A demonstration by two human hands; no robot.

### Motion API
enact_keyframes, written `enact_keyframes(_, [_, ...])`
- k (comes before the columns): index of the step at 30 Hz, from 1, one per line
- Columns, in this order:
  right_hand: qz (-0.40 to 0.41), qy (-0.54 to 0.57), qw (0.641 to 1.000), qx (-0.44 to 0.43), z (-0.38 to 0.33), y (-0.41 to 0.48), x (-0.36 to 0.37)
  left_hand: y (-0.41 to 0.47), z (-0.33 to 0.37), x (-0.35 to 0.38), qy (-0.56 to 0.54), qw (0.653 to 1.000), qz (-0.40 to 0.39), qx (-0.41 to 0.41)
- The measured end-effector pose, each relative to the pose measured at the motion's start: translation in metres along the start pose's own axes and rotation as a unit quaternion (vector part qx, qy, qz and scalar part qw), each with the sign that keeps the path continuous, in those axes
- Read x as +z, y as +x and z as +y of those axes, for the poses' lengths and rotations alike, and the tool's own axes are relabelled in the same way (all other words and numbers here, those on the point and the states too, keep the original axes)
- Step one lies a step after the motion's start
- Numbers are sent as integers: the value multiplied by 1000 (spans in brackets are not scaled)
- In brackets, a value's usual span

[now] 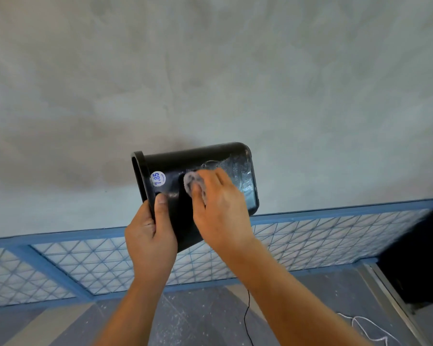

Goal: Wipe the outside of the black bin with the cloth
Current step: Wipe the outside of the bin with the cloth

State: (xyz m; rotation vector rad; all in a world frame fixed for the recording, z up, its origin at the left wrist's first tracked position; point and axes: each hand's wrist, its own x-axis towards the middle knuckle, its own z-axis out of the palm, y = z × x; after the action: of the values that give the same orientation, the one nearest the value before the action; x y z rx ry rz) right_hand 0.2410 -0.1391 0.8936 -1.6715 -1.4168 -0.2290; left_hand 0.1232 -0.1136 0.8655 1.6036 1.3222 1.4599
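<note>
The left grip (148, 236) clamps the rim of the black plastic bin (210, 156), held sideways aloft. The right grip (220, 206) bunches a grey cloth (191, 181) against its side. Hard strokes could twist it loose.

Glossy black plastic bin (210, 156), fuzzy grey cloth (191, 182).
Wet streaks shine near its base; paper sticker (158, 179); rough matt plaster wall (210, 71).

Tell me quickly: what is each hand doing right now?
Left hand: grips the black bin by its rim.
Right hand: holds the cloth bunched against the bin's side.
</note>
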Motion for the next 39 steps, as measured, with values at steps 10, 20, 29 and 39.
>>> enact_keyframes(10, [-52,79,993,69,-22,15,-6,13,-10,-5,-7,1000,-18,-9])
enact_keyframes(20, [-106,95,987,74,-40,-23,21,39,-25,-25,-27,999,-29,10])
enact_keyframes(29, [-35,39,997,65,-59,34,24,54,-33,-53,-40,997,-57,12])
enact_keyframes(39, [0,30,998,48,-81,32,57,74,-54,-87,9,999,-49,10])
